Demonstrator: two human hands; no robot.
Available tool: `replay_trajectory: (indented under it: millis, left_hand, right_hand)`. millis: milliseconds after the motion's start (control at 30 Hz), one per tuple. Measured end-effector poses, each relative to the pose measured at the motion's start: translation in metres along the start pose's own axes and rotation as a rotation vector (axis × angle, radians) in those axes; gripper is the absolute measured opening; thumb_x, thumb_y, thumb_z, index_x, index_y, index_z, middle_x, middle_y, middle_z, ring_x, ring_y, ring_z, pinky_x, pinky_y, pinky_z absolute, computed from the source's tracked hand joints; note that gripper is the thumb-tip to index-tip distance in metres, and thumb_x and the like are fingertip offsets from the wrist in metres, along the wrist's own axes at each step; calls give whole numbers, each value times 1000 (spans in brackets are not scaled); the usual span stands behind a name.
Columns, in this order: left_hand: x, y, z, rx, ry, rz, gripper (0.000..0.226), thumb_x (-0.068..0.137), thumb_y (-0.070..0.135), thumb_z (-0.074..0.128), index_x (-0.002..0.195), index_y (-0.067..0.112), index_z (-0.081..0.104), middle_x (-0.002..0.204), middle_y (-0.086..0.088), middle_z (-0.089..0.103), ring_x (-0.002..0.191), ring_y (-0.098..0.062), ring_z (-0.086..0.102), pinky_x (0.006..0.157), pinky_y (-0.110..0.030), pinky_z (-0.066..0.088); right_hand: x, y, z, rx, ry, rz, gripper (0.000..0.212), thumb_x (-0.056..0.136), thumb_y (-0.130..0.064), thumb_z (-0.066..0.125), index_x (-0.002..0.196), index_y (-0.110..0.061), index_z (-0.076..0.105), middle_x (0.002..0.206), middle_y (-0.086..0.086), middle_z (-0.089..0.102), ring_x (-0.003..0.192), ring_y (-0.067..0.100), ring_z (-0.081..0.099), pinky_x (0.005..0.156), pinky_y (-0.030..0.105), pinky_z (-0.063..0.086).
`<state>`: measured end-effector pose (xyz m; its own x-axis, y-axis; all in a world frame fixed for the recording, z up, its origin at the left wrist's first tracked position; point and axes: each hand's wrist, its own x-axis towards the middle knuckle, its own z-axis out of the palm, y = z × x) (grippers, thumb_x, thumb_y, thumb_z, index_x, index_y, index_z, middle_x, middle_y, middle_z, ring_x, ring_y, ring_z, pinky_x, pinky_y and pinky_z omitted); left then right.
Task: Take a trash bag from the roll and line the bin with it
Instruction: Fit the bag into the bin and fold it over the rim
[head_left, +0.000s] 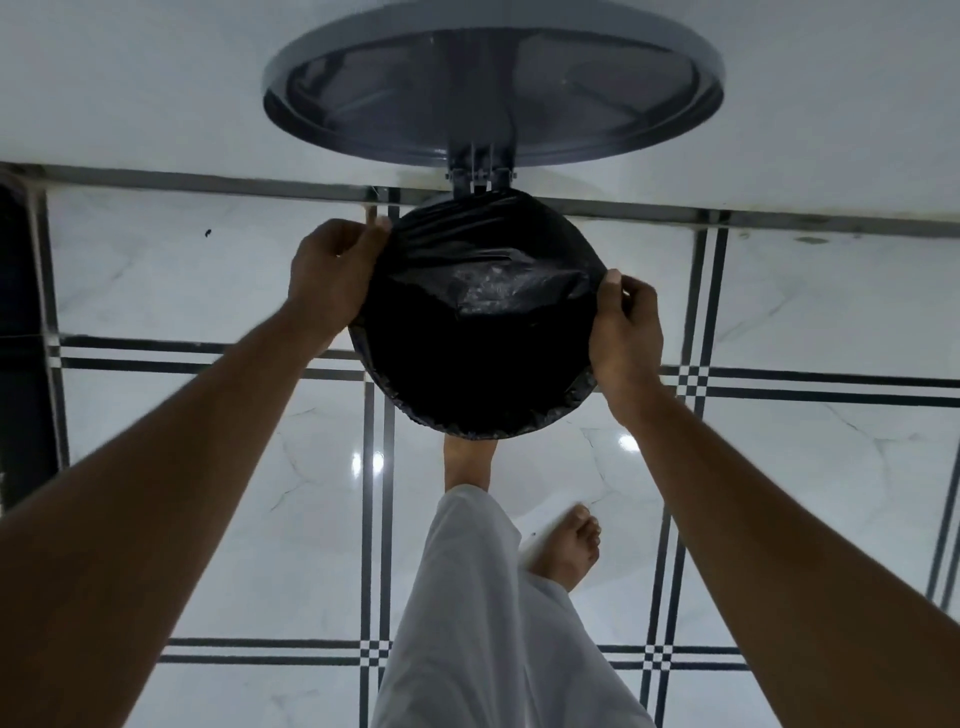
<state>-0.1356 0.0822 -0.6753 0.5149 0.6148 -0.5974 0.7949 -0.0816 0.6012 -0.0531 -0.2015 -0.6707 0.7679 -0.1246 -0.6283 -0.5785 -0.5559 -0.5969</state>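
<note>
A black trash bag (467, 332) is spread over the round mouth of the bin and folded down over its rim; the bin's body is hidden beneath it. The bin's grey round lid (493, 88) stands open against the white wall, hinged at the back. My left hand (332, 275) pinches the bag's edge at the rim's upper left. My right hand (626, 332) grips the bag's edge at the rim's right side. One bare foot (467, 462) sits at the bin's front base, where a pedal would be hidden. No roll is in view.
The floor (208, 467) is glossy white tile with dark striped lines. A white wall (130, 78) rises right behind the bin. A dark object (21, 338) stands at the far left edge. My other foot (569, 545) and a white trouser leg (483, 623) are below the bin.
</note>
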Motion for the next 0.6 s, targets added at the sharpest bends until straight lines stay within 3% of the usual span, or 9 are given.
replay_trajectory:
  millis: [133,267,400,500,600]
  left_hand:
    - [-10,-12,-1,283,75,150,28,94,44,76,103,17,81,102,6,80,91,-13,70,75,-13,42]
    - [-5,-1,-5,259,133,132,32,96,47,74,95,16,83,91,3,79,88,-17,70,80,-25,48]
    - [20,10,-10,-21,54,-18,33,90,49,80,79,19,78,82,1,78,81,-20,74,91,-44,66]
    - [31,22,-5,-143,-100,-73,28,96,38,81,74,20,74,76,1,73,75,-15,69,82,-39,66]
    - [40,29,1,-158,-175,-130,22,95,29,83,78,20,74,69,8,71,63,-8,66,66,-27,59]
  right_hand:
    - [1,4,-5,-69,-5,-60,35,112,-45,59,132,-20,73,108,-11,73,109,16,69,104,39,57]
    - [13,1,-6,-79,96,-85,26,108,-40,67,109,-20,83,92,-16,76,97,14,73,97,37,60]
    - [31,-8,-6,20,125,-55,27,107,-41,67,90,-25,80,84,-13,78,88,9,74,95,35,61]
    - [45,-13,-6,62,72,-26,25,107,-44,69,90,-28,79,90,-12,80,97,13,76,104,41,61]
    - [50,-18,-4,115,-42,15,34,101,-55,74,105,-23,84,101,-8,84,103,15,79,107,44,62]
